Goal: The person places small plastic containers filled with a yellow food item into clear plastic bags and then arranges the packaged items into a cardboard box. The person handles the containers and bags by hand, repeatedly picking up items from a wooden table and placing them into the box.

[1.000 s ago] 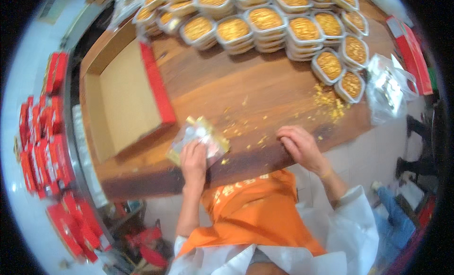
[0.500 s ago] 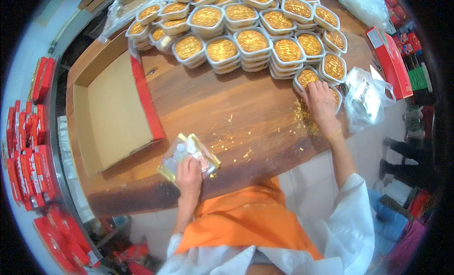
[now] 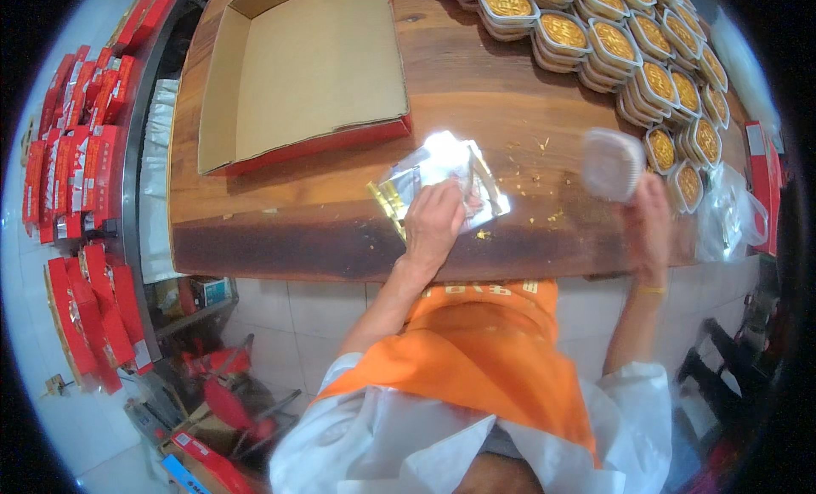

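My left hand is at the table's near edge, its fingers closed on a shiny plastic wrapper with gold edges. The wrapper lies spread under and around the fingers, with glare on its upper part. To the right, my right hand grips a clear plastic mooncake tray by its edge, lifted above the table. The tray is blurred by motion and tilted, so its pale underside shows and its contents are hidden. Beyond it stand stacked trays of golden mooncakes.
An open, shallow cardboard box with red sides lies at the far left of the wooden table. Yellow crumbs are scattered near the wrapper. A clear plastic bag and a red box are at the right. Red boxes are stacked at the left.
My right hand has taken a mooncake tray from the near end of the stacks and tilted it up. My left hand stays on the wrapper. The view has swung, shifting the table's contents.
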`<state>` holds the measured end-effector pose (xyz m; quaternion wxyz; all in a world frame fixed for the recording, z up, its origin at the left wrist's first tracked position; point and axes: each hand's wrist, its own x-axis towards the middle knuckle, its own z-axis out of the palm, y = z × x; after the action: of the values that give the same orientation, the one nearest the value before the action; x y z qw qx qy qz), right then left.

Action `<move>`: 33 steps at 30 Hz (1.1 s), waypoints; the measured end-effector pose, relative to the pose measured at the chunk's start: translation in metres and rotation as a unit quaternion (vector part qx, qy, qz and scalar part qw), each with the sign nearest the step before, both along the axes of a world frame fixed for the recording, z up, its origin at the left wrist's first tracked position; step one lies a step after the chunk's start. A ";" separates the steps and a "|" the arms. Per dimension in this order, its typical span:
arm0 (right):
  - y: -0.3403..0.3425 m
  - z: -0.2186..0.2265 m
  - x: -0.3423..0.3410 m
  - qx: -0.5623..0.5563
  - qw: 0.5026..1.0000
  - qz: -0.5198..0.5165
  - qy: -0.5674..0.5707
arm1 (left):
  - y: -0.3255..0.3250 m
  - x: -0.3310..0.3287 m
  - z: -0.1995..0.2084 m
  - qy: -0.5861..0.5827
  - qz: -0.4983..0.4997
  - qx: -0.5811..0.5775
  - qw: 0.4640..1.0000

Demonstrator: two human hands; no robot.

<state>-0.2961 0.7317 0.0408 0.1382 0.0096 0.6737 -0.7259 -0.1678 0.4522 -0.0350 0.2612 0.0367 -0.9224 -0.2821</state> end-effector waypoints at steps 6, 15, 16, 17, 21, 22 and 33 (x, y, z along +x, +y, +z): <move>-0.098 -0.025 0.025 -0.145 0.978 0.093 -0.114 | -0.002 0.001 0.005 -0.007 0.000 0.019 1.000; -0.102 -0.040 0.037 -0.102 0.968 0.155 -0.167 | -0.003 0.000 0.010 0.026 -0.027 -0.013 0.999; -0.103 -0.039 0.037 -0.104 0.967 0.162 -0.169 | -0.003 -0.001 0.016 0.033 -0.040 -0.016 0.999; -0.104 -0.037 0.036 -0.106 0.965 0.169 -0.171 | -0.004 -0.003 0.022 0.049 -0.045 -0.020 0.998; -0.102 -0.035 0.032 -0.121 0.955 0.204 -0.179 | -0.010 -0.014 0.055 0.071 -0.088 -0.030 0.993; -0.102 -0.034 0.032 -0.103 0.956 0.220 -0.162 | -0.010 -0.015 0.060 0.064 -0.103 -0.031 0.992; -0.109 0.040 0.033 0.268 0.668 0.341 0.605 | -0.013 -0.027 0.084 0.117 -0.210 0.341 0.909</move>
<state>-0.2628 0.6229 0.0811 -0.0701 -0.6252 0.7314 -0.2633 -0.1950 0.4392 0.0488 0.2735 -0.1040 -0.7193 -0.6301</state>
